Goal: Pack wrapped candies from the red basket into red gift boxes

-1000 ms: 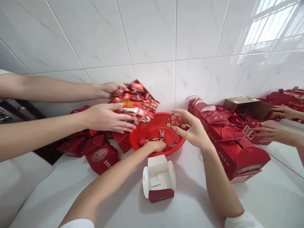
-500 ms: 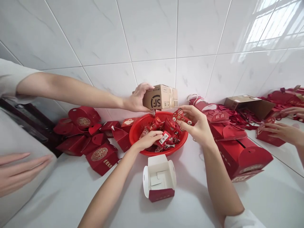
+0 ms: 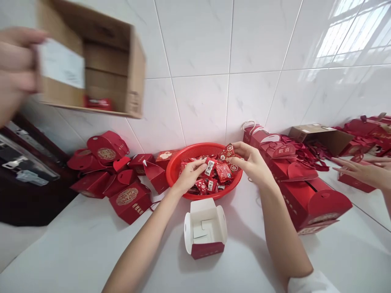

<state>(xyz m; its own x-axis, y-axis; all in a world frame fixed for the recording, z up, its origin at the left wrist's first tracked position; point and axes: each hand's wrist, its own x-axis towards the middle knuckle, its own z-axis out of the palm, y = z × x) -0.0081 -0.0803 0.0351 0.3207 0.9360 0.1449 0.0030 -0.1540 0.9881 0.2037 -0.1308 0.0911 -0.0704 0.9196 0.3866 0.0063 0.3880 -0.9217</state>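
A red plastic basket (image 3: 174, 173) full of small red wrapped packets stands against the tiled wall. Over its left part, my left hand (image 3: 190, 175) pinches a red packet with a white label (image 3: 209, 167). My right hand (image 3: 252, 162), at the basket's right rim, has a red packet with a flower pattern (image 3: 226, 152) between thumb and fingers. In front of the basket sits an open gift box (image 3: 207, 250), red outside and white inside, with its flaps up and nothing in it but its folded bottom.
Another person's hand (image 3: 18, 69) holds a cardboard box (image 3: 137, 77) at the upper left, a red item inside. Red gift boxes (image 3: 130, 203) lie left, more (image 3: 314, 203) right. At the far right, another hand (image 3: 363, 171) touches a red box.
The other person's cardboard box has moved from above the basket to the upper left, its opening now showing. More packets fill the basket. My hands have hardly moved.
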